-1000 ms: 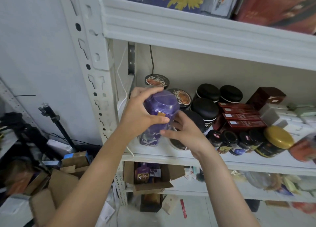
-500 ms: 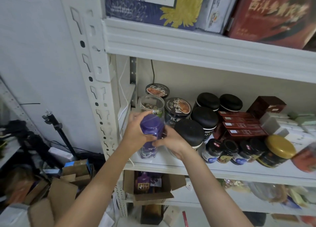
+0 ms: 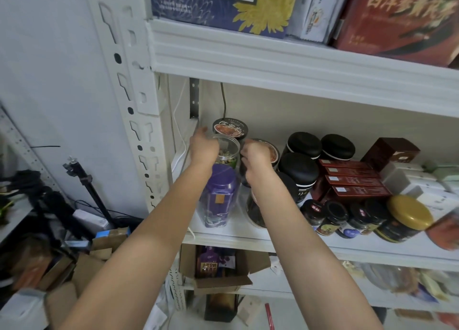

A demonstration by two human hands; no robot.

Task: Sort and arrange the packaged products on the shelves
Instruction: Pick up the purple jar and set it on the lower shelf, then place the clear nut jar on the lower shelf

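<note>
Both hands reach into the middle shelf (image 3: 273,241), at its left end. L hand (image 3: 203,147) holds the clear jar (image 3: 228,153) from the left, fingers curled at its rim. R hand (image 3: 255,157) grips the same jar from the right w/ curled fingers. The jar stands upright in the 2nd row. Just in front stands the purple jar (image 3: 218,196), upright, near the shelf edge. Black-lid jars (image 3: 299,166) stand to the right.

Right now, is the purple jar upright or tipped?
Upright: the purple jar stands on its base on the shelf, lid on top. The left hand holds the clear jar behind it.
</note>
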